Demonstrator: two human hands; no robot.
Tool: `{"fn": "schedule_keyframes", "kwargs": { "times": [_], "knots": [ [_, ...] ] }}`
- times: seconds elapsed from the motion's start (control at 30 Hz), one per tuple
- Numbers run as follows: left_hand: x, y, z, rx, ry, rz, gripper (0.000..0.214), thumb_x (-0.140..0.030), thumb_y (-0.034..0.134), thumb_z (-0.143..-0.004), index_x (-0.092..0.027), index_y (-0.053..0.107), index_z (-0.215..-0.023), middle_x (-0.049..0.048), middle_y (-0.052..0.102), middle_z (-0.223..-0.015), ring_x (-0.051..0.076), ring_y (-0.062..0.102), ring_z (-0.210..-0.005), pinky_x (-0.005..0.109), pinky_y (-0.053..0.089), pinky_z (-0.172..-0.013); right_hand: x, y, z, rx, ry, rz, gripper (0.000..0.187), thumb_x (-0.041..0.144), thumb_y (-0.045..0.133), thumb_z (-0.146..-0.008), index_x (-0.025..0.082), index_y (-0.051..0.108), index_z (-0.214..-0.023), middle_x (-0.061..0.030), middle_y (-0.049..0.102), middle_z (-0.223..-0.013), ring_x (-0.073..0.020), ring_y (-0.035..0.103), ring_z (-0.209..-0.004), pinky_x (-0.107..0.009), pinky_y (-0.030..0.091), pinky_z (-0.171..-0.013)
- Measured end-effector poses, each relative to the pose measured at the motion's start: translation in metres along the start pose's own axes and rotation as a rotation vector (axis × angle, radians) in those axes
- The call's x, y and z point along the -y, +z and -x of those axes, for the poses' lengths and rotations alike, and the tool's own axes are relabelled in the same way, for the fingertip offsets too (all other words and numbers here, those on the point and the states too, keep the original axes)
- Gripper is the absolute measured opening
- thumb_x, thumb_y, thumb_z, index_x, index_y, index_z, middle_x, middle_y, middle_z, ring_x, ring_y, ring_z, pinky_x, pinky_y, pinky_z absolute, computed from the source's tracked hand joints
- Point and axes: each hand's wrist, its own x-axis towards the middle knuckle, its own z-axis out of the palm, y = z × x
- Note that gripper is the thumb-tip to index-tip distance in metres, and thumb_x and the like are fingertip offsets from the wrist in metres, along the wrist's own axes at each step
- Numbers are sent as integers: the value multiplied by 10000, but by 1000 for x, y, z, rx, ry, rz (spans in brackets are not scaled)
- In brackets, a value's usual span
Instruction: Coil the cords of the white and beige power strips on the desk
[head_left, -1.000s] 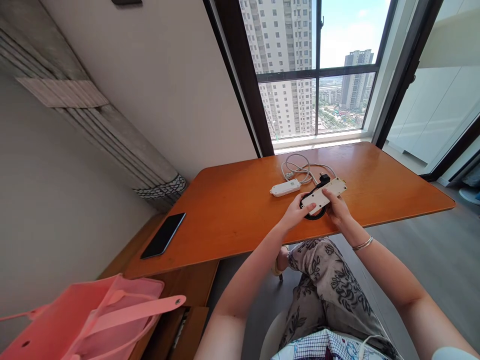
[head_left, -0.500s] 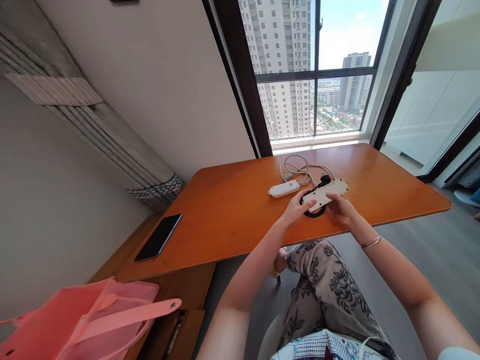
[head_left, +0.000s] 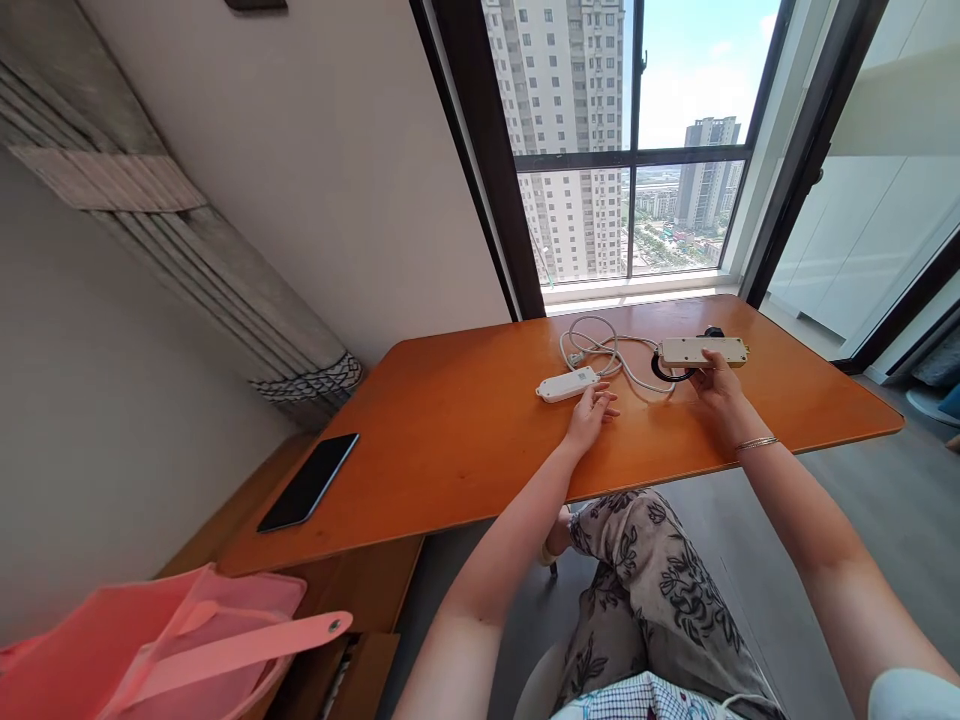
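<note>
A cream power strip (head_left: 703, 350) with a coiled black cord (head_left: 670, 371) under it lies on the orange table (head_left: 465, 440), to the right of the middle. My right hand (head_left: 718, 391) has its fingers on the strip's near edge. My left hand (head_left: 592, 411) lies flat and open on the tabletop, fingers stretched, just short of a smaller white power strip (head_left: 568, 383). That strip's white cable (head_left: 600, 345) loops behind it toward the window.
A black phone (head_left: 308, 480) lies at the table's near left corner. A pink tote bag (head_left: 157, 650) sits at lower left beside a low wooden shelf. A tall window stands behind the table. My patterned trousers show under the table's front edge.
The cream power strip with its black cord has moved from in front of me to the right and farther back. My left hand let go of it and now rests flat on the table.
</note>
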Motion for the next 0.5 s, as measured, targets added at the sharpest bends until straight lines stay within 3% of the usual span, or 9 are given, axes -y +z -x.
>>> {"fn": "schedule_keyframes", "kwargs": {
  "times": [0.07,0.17,0.3,0.5],
  "knots": [
    [5,0,1,-23,31,-85,371,-467,624,-853,-184,598,-1091,58,680,-965,115,649,-636,235,475,-601,11,0,-24,-145,-56,103,218,183,644,-794,214,583,-1001,6,690,-857,-135,680,-773,-253,614,-717],
    [11,1,2,34,119,-194,300,-435,617,-855,-190,616,-1026,28,676,-874,113,627,-602,251,481,-614,20,2,-53,-288,-72,193,230,187,609,-826,200,563,-1051,0,674,-884,-127,662,-754,-254,607,-705],
    [15,1,4,79,189,-279,274,-426,581,-870,-193,621,-1008,22,679,-851,117,611,-577,284,482,-660,20,9,-81,-355,-48,235,265,182,587,-847,164,536,-1106,-21,667,-918,-127,647,-732,-287,607,-688],
    [14,0,5,100,153,-296,260,-430,591,-853,-203,635,-972,17,680,-821,131,603,-589,283,471,-641,9,22,-117,-341,-61,321,325,186,602,-842,115,533,-1151,-38,683,-930,-131,661,-735,-325,606,-717]
  ]
}}
